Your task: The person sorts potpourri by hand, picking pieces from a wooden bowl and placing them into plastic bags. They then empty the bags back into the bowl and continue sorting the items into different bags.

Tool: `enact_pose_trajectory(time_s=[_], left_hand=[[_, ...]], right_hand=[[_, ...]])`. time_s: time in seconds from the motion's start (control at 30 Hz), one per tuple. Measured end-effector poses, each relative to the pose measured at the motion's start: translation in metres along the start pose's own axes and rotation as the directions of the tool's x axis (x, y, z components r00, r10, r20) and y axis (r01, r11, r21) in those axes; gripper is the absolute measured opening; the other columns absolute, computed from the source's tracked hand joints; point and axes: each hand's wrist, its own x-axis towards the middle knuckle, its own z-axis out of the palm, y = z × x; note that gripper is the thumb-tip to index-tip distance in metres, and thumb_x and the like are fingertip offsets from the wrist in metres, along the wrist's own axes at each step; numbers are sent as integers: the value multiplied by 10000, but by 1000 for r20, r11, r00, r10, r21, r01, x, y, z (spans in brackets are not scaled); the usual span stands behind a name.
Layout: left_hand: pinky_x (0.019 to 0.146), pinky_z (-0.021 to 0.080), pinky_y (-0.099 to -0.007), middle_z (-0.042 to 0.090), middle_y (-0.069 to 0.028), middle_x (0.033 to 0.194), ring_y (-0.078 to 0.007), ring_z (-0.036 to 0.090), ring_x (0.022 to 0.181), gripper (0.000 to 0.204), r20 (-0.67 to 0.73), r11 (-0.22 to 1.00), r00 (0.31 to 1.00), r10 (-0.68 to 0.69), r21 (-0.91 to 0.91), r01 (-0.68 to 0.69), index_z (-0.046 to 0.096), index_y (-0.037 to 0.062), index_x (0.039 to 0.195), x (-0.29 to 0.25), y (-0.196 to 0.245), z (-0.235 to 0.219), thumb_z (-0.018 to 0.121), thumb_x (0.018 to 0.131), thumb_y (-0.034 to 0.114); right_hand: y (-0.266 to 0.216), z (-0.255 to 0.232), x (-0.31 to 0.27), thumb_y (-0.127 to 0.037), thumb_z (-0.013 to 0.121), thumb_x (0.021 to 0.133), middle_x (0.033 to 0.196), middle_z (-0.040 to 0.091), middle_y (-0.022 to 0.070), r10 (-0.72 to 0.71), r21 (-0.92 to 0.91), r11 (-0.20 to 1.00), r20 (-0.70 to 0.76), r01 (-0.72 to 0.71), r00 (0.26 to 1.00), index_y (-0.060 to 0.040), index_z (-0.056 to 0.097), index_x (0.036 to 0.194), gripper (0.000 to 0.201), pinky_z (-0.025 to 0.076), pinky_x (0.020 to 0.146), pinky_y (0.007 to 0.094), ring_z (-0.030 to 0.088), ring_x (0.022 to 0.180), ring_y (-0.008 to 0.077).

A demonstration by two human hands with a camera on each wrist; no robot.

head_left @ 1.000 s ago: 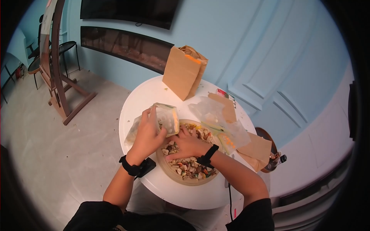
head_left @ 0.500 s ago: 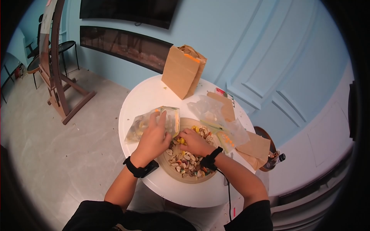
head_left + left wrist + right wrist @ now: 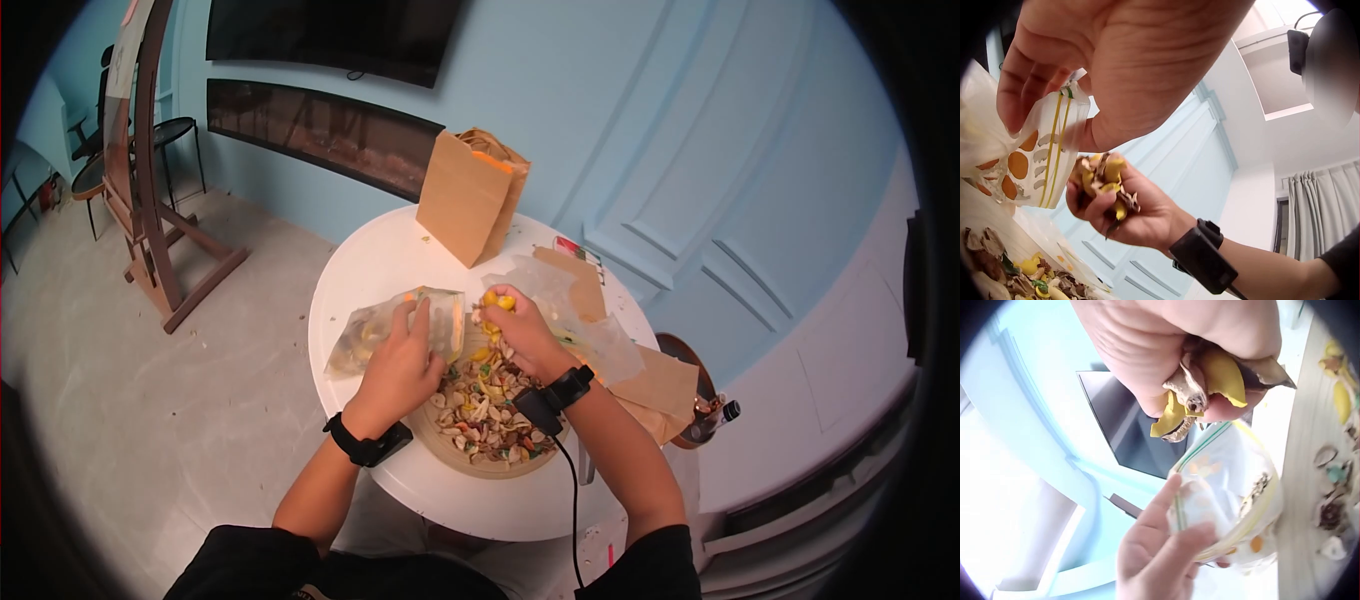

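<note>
My left hand [image 3: 400, 375] grips the edge of a clear zip bag [image 3: 360, 335] printed with orange spots, at the table's left. In the right wrist view the bag's mouth gapes and some pieces lie inside. My right hand [image 3: 527, 335] clutches a handful of dried yellow and brown pieces [image 3: 1107, 181], raised above the far side of a round beige tray [image 3: 475, 468]. Curled brown and yellow dried pieces [image 3: 490, 415] are heaped in the tray, close to the right of the bag.
An upright brown paper bag [image 3: 462, 200] stands at the back of the round white table [image 3: 385, 240]. Another clear plastic bag [image 3: 625, 355] and a flat brown paper bag [image 3: 668, 390] lie on the right. Left of the table is a wooden easel [image 3: 160, 200].
My right hand has gone from spread over the heap to gathering pieces, then lifted up and away with a handful. My left hand has kept hold of the zip bag, shifting slightly.
</note>
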Motion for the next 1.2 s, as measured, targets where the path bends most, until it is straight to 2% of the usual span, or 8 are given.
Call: enact_pose_trajectory(time_s=[0.37,0.63,0.77,0.83,0.87,0.93,1.07,1.2], left_hand=[[991,497,-433,395,-298,1413,-443,560,1188,823,-97,974,987,-125,-201,104,258,-139,1518,9,1,10,651,832,90],[866,552,-392,403,-280,1409,-350,639,998,770,-217,990,976,-13,-140,-18,287,-134,1502,18,-24,8,624,837,60],[777,587,-325,413,-205,1421,-252,627,1023,756,-283,963,951,-125,-265,48,303,-110,1525,31,-46,-10,605,846,30],[594,588,-266,412,-183,1414,-191,656,876,740,-256,927,951,-175,-369,71,305,-106,1529,29,-47,-17,583,852,2],[698,565,-297,430,-200,1393,-233,641,925,740,-242,932,955,-169,-354,75,318,-122,1515,28,-47,-14,596,848,33],[908,520,-360,467,-235,1352,-317,612,1022,748,-210,943,965,-157,-321,84,344,-155,1488,23,-46,-7,622,839,94],[995,493,-394,454,-253,1376,-377,580,1171,754,-128,930,974,-188,-343,135,339,-162,1483,14,-26,-3,624,836,100],[1042,468,-415,449,-275,1374,-416,542,1235,753,-136,962,981,-139,-253,101,336,-167,1476,11,-22,3,626,837,104]], right_hand=[[15,61,16,-178,692,986,1147,660,81,-216,-184,956,87,229,972,-16,602,1264,334,516,910,274,595,1079,113],[2,-15,-3,-295,619,1035,1166,695,65,-112,-346,928,90,136,990,-30,633,1261,349,538,880,324,643,1066,139],[19,-73,-19,-341,613,1010,988,748,95,-166,-830,524,122,193,978,-1,682,1161,379,545,758,344,707,843,238],[15,-88,-35,-430,658,964,1072,723,180,-32,-906,406,112,115,993,-9,666,1215,490,541,837,370,702,950,305],[14,-92,-43,-474,681,940,1115,711,223,36,-937,341,98,80,995,-14,658,1241,551,539,876,383,700,1004,338],[17,-100,-58,-593,718,859,1332,561,307,104,-950,279,177,142,979,-52,538,1404,789,467,1018,437,567,1230,416],[34,-87,-80,-748,803,673,1624,156,343,246,-974,163,197,160,949,-96,204,1619,1296,222,1211,569,161,1512,510],[44,-62,-83,-804,780,642,1655,31,325,316,-983,77,182,166,931,-118,92,1639,1392,139,1168,713,33,1508,572]])
